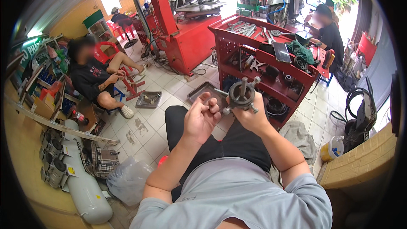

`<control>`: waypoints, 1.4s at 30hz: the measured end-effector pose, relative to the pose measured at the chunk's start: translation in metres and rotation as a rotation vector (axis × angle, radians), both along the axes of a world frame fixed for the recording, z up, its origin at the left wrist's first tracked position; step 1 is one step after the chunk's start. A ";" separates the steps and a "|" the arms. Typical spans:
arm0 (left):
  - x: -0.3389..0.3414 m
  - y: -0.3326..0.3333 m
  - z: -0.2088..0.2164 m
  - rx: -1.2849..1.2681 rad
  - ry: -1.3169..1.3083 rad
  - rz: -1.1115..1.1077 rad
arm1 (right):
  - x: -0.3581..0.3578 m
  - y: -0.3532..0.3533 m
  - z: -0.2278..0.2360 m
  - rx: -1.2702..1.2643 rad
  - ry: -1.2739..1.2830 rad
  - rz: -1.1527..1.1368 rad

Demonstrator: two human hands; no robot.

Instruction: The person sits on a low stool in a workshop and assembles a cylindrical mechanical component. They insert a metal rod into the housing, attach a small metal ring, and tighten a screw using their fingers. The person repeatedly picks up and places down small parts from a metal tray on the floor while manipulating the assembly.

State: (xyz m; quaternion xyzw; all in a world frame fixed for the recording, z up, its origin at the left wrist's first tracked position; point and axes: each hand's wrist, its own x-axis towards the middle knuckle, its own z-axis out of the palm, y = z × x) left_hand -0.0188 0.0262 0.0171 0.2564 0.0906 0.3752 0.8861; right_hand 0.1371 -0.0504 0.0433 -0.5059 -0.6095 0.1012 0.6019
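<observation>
My right hand (253, 116) is wrapped round a dark metal ring-shaped tool (241, 95), held up above my lap. Several bolts with knobbed ends stick out from its rim, and a rod stands in its middle opening. Just left of it is my left hand (202, 116), palm turned up and fingers loosely curled and apart. Nothing shows in that hand, and it does not visibly grip the tool. Beyond my knees a grey metal tray (196, 90) lies on the tiled floor, partly hidden behind my hands and the tool.
A red tool cart (265, 84) stands ahead, with wrenches (243, 28) and a phone-like slab (281, 52) on top. A seated person (91, 74) is at left, near a second tray (149, 99). A grey cylinder (82, 182) lies left; a bucket (332, 148) stands right.
</observation>
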 end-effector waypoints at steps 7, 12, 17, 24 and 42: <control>-0.001 0.000 0.006 0.026 0.007 0.113 | 0.009 -0.004 0.009 -0.008 0.162 0.126; 0.002 0.005 0.000 0.052 -0.056 0.103 | 0.006 -0.003 0.007 0.068 0.251 0.153; 0.001 0.006 -0.008 0.140 -0.081 0.132 | 0.005 -0.007 0.009 0.039 0.252 0.196; -0.006 0.001 0.007 0.219 0.014 0.078 | 0.003 -0.009 0.013 -0.024 0.140 0.197; -0.012 0.003 0.010 0.710 0.131 0.284 | 0.004 -0.014 0.016 -0.074 -0.025 0.186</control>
